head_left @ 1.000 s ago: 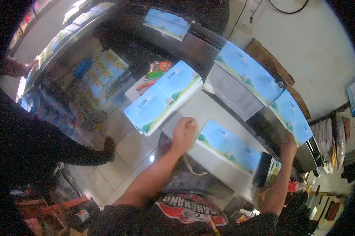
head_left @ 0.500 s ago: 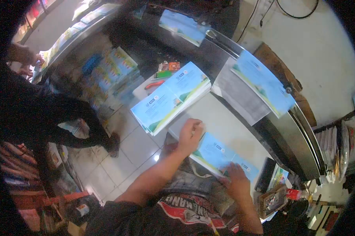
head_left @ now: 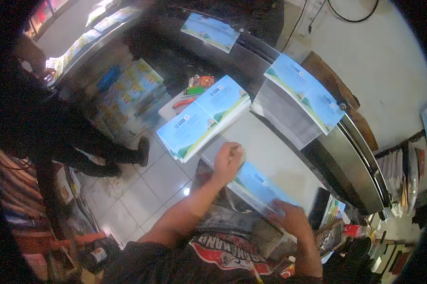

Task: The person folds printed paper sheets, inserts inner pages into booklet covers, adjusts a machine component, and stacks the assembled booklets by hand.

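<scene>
A blue printed sheet (head_left: 258, 182) with a green lower edge lies along the near side of the pale tabletop. My left hand (head_left: 228, 162) is closed at the sheet's left end, fingers curled in; what they hold, if anything, is hidden. Over the right part of the sheet lies my right hand (head_left: 289, 218), fingers stretched towards the left and somewhat blurred. It covers part of the print. Beyond my left hand stands a thick stack of the same printed sheets (head_left: 204, 118).
More printed sheets (head_left: 305, 92) rest on the dark metal machine bed along the far side. A dark phone-like object (head_left: 319, 208) lies at the table's right end, near a bottle with a red label (head_left: 355, 230). Another person (head_left: 48, 123) stands at left.
My right hand has shifted slightly down and right, its fingers now pointing more leftward. My left hand stays almost in place. The other person's legs have moved.
</scene>
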Demonstrator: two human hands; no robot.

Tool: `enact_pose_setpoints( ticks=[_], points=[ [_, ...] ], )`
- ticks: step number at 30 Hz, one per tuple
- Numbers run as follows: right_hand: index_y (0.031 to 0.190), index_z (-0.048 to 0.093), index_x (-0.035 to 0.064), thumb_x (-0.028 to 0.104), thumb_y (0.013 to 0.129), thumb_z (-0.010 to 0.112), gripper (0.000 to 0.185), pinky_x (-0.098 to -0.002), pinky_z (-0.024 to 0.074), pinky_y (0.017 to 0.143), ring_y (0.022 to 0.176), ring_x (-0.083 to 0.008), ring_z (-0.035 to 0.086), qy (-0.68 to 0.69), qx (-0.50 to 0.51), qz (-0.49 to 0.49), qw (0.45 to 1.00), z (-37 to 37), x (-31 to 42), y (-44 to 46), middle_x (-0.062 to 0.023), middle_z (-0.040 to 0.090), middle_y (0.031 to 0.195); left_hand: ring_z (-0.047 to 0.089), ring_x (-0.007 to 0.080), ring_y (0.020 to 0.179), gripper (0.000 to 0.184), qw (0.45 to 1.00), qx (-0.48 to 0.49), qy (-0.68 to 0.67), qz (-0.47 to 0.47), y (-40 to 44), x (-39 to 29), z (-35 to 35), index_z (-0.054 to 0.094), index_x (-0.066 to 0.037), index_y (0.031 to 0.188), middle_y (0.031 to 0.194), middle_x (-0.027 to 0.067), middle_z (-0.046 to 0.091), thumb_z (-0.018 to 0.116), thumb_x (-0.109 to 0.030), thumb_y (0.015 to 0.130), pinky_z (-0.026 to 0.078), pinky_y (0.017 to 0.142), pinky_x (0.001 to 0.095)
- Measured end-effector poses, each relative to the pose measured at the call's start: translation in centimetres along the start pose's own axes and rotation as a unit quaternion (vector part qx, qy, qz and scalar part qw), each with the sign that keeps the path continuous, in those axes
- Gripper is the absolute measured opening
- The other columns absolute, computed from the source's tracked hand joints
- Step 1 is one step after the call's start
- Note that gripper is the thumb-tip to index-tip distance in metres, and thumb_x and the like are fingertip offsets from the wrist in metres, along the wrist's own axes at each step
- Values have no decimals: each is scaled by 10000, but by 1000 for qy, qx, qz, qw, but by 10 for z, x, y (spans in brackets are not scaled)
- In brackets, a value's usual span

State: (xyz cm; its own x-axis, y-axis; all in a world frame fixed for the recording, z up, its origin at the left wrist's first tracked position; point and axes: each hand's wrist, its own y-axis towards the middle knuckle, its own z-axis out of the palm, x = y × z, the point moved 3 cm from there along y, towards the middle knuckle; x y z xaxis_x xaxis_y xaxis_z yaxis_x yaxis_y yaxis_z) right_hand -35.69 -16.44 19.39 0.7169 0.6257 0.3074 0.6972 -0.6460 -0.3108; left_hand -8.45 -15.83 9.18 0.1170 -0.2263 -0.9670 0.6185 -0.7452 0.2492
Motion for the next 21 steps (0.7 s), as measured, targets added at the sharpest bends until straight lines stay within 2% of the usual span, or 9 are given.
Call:
enact_pose_setpoints(
  ticks=[3, 4, 5, 7, 8, 12, 16, 18, 21],
  points=[
    [1104, 653, 40, 278, 847, 611, 353, -397, 504, 867, 943, -363, 651, 76, 68, 11, 995, -19, -25, 12, -167, 668, 1074, 592, 185, 813, 193, 1000, -7, -14, -23, -1, -3, -1, 583, -3, 1050, 925, 108, 617, 576, -140, 914, 481, 733, 314],
    [1097, 671, 130, 282, 874, 550, 296, -471, 519, 807, 884, -386, 657, 67, 29, 90, 993, -45, -26, 11, -225, 666, 977, 595, 188, 815, 196, 999, -12, -21, -37, -1, -3, -2, 582, -5, 1055, 925, 109, 617, 575, -140, 913, 482, 735, 316],
    [1080, 659, 19, 227, 840, 600, 323, -403, 521, 784, 882, -354, 665, 20, -124, 32, 992, -42, -94, 11, -217, 664, 1015, 595, 188, 815, 196, 999, -15, -21, -37, 0, -1, -2, 582, -5, 1055, 925, 109, 617, 575, -140, 913, 482, 735, 316],
    [1097, 662, 20, 129, 884, 570, 257, -394, 531, 740, 854, -317, 676, 12, -283, 156, 946, -130, -97, -13, -207, 687, 944, 598, 180, 816, 199, 1000, -21, -13, -5, -1, 3, -1, 579, 1, 1052, 918, 111, 616, 567, -147, 920, 483, 738, 315],
    [1134, 649, 11, 53, 895, 536, 267, -371, 525, 797, 912, -288, 672, 22, -486, 111, 866, -153, -130, -25, -180, 691, 1031, 598, 180, 816, 199, 1000, -10, -18, -8, -1, 7, 0, 579, 1, 1052, 918, 111, 616, 567, -147, 920, 483, 738, 315],
    [1253, 585, 42, -35, 878, 478, 398, -372, 458, 969, 1134, -274, 602, -181, -690, 37, 700, -224, -129, -47, -134, 621, 1246, 593, 157, 821, 164, 1000, -16, 7, 0, -1, -3, 0, 577, 14, 1038, 909, 96, 615, 552, -107, 929, 481, 743, 294],
    [1281, 558, 80, -83, 822, 410, 509, -379, 440, 992, 1171, -310, 574, -102, -503, 203, 834, -178, -225, -20, -131, 608, 1255, 586, 167, 825, 152, 998, -21, -47, -48, -2, -12, 3, 580, 6, 1032, 909, 95, 610, 569, -54, 892, 479, 772, 304],
    [1260, 563, 69, -73, 815, 400, 495, -395, 451, 973, 1147, -352, 575, 101, -453, 190, 865, -149, -243, -6, -163, 602, 1248, 583, 179, 844, 148, 1000, -10, 24, 11, -12, -33, -11, 581, 2, 1021, 914, 100, 609, 582, -80, 897, 473, 792, 315],
    [1232, 582, 62, -42, 820, 429, 452, -411, 462, 949, 1120, -368, 583, -130, -349, 249, 894, -131, -219, 8, -186, 610, 1223, 575, 203, 887, 158, 996, -11, 76, 55, -43, -53, -42, 584, -3, 1001, 938, 115, 605, 599, -127, 904, 462, 829, 336]
  ],
)
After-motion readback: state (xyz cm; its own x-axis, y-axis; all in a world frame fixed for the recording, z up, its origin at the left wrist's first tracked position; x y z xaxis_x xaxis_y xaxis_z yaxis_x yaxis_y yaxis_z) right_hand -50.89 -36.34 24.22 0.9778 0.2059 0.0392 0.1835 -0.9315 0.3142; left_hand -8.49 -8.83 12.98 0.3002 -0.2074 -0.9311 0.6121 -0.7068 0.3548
